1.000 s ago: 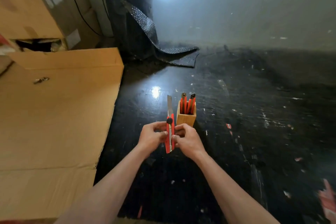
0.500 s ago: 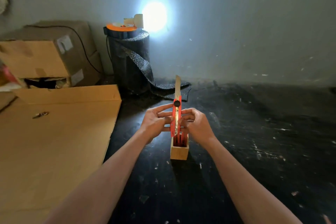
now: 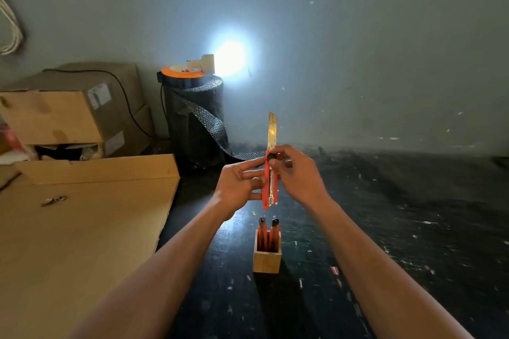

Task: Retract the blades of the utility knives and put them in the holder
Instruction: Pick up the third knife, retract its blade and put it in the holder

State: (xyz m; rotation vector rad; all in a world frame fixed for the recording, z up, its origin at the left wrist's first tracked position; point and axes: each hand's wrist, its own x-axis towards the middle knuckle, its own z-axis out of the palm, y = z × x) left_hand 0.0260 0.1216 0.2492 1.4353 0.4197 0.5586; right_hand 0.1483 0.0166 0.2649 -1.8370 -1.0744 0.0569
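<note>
I hold a red utility knife [image 3: 270, 187] upright in front of me, its long blade [image 3: 272, 129] fully out and pointing up. My left hand [image 3: 239, 183] grips the red body from the left. My right hand [image 3: 298, 176] holds it from the right, with thumb and forefinger on the black lock knob [image 3: 271, 157] at the body's top. Below the knife, a small square wooden holder [image 3: 266, 257] stands on the dark floor with two red utility knives [image 3: 267, 232] upright inside.
Flat cardboard sheet [image 3: 77, 228] covers the floor at left, with a small metal piece [image 3: 53, 200] on it. Stacked cardboard boxes [image 3: 63, 113] sit behind it. A black bubble-wrap roll [image 3: 197, 121] with a lamp on top stands against the grey wall.
The knife has risen clear above the holder as my view tilted up. My right fingers have moved up onto the black knob. The blade is still out.
</note>
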